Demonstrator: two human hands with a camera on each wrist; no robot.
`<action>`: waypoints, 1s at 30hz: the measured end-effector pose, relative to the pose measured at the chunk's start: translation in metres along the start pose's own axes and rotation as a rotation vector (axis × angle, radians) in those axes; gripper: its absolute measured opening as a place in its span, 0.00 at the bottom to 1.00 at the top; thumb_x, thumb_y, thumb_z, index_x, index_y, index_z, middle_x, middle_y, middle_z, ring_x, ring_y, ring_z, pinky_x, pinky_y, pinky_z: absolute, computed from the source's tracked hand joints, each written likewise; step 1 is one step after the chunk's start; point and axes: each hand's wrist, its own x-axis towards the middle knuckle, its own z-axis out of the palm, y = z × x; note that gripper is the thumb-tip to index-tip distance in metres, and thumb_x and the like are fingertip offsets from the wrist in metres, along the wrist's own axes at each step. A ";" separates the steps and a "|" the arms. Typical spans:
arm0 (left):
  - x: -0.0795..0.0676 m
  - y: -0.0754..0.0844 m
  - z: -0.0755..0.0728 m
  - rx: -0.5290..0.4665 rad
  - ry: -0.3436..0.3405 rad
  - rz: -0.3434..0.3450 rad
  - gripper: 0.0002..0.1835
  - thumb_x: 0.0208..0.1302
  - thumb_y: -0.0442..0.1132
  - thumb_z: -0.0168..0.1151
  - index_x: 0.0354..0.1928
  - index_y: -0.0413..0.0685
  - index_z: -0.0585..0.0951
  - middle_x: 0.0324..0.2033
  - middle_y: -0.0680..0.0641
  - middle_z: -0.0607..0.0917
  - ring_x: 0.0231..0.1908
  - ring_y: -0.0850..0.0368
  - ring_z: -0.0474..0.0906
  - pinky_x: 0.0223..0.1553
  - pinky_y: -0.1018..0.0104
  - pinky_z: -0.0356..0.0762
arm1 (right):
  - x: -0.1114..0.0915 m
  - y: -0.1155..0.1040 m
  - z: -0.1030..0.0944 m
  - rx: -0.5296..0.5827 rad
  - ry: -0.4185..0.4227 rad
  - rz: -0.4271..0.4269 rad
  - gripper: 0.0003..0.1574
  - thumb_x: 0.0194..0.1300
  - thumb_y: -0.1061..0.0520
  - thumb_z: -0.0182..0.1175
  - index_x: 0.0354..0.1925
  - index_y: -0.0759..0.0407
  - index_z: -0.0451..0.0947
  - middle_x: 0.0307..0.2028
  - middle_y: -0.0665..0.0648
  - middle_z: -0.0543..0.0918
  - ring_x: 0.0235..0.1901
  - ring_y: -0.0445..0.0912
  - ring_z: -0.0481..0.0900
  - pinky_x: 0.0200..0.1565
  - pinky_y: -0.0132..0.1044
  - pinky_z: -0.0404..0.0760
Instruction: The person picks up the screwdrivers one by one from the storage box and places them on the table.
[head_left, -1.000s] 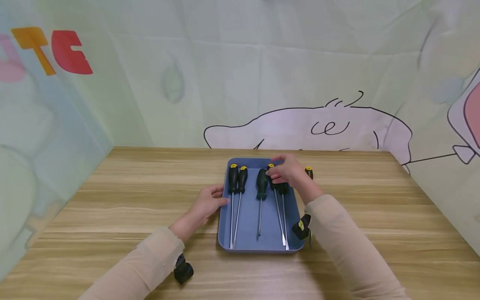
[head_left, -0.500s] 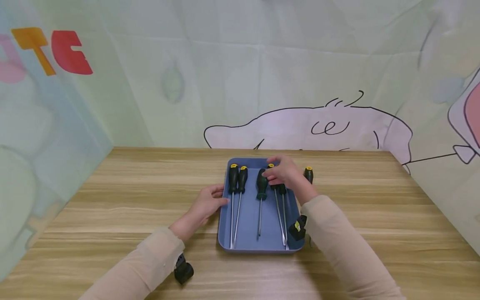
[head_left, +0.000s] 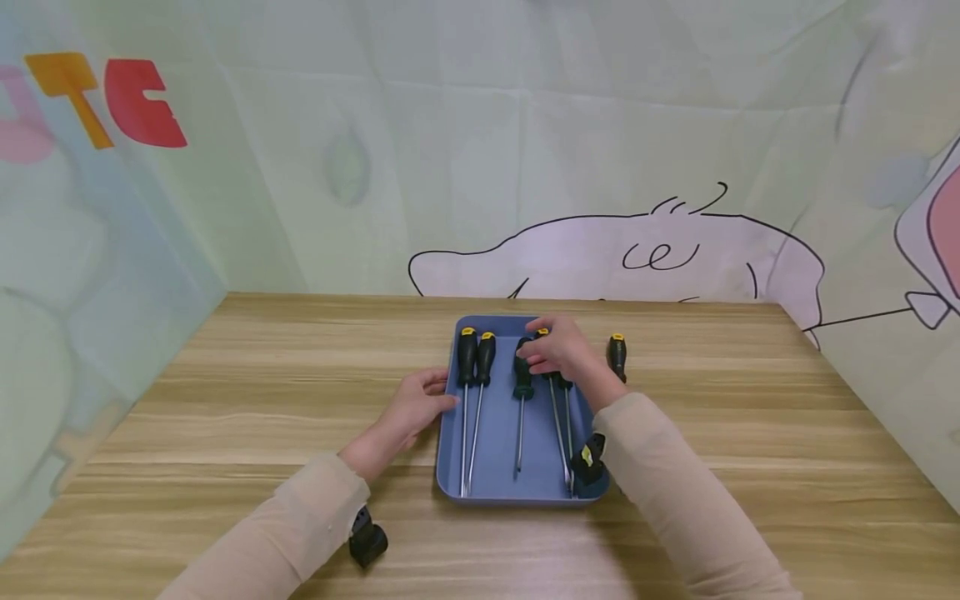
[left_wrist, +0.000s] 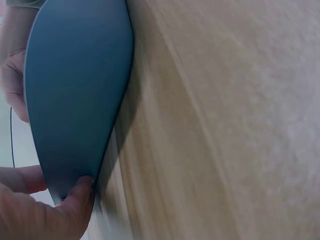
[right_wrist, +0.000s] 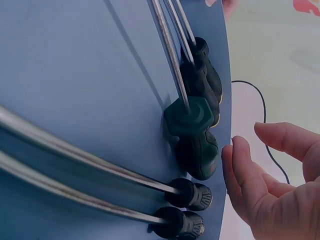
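A blue tray (head_left: 491,467) on the table holds several screwdrivers with steel shafts. My left hand (head_left: 411,407) holds the tray's left wall; the left wrist view has its thumb and fingers on either side of the rim. Over the tray's far part hovers my right hand (head_left: 561,348), fingers parted around nothing. Nearest to it lies the dark green screwdriver (right_wrist: 189,118), its handle apart from the fingertips in the right wrist view. Two black screwdrivers with yellow ends lie left of it, including the leftmost screwdriver (head_left: 467,358). Two more on the right are partly hidden under my right hand.
Another black screwdriver (head_left: 617,354) with a yellow end lies on the wooden table (head_left: 300,350), right of the tray; my right arm hides its lower part. Behind the table hangs a printed cloth (head_left: 360,192). A black wrist camera (head_left: 367,540) is worn on the left wrist.
My right hand has shifted slightly left, from above the right-hand black screwdrivers toward the green handle. More of the screwdriver outside the tray shows. My left hand and the tray stay put.
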 end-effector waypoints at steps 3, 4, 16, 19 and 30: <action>0.000 0.000 0.000 -0.007 -0.001 0.000 0.27 0.58 0.22 0.55 0.61 0.28 0.65 0.56 0.29 0.72 0.56 0.40 0.70 0.56 0.56 0.72 | 0.000 0.000 0.002 -0.001 -0.008 0.006 0.32 0.59 0.70 0.60 0.62 0.67 0.64 0.47 0.67 0.77 0.34 0.52 0.79 0.34 0.36 0.84; 0.000 0.000 0.000 -0.008 0.000 -0.003 0.27 0.58 0.22 0.55 0.62 0.29 0.65 0.56 0.29 0.72 0.56 0.40 0.70 0.56 0.56 0.72 | 0.000 -0.001 0.002 0.002 -0.011 0.008 0.32 0.59 0.70 0.59 0.62 0.67 0.64 0.47 0.67 0.77 0.37 0.54 0.79 0.34 0.36 0.84; 0.002 -0.002 0.000 0.002 0.000 -0.009 0.27 0.58 0.22 0.56 0.62 0.30 0.66 0.57 0.30 0.72 0.56 0.41 0.70 0.56 0.56 0.72 | -0.001 -0.003 0.011 0.024 -0.031 0.007 0.33 0.58 0.71 0.60 0.61 0.68 0.64 0.48 0.68 0.77 0.42 0.58 0.79 0.35 0.36 0.84; 0.002 -0.001 0.000 0.005 0.000 -0.013 0.27 0.59 0.22 0.56 0.62 0.30 0.66 0.57 0.30 0.72 0.56 0.41 0.70 0.56 0.56 0.72 | -0.001 -0.003 0.015 0.032 -0.038 0.005 0.32 0.58 0.71 0.59 0.62 0.68 0.64 0.47 0.69 0.78 0.43 0.58 0.79 0.34 0.36 0.84; 0.001 -0.001 0.000 -0.001 -0.009 -0.009 0.27 0.60 0.22 0.55 0.62 0.31 0.65 0.57 0.31 0.72 0.56 0.40 0.70 0.56 0.56 0.72 | 0.002 -0.006 0.029 0.036 -0.032 0.022 0.33 0.57 0.71 0.61 0.60 0.66 0.67 0.44 0.66 0.77 0.38 0.56 0.80 0.36 0.38 0.84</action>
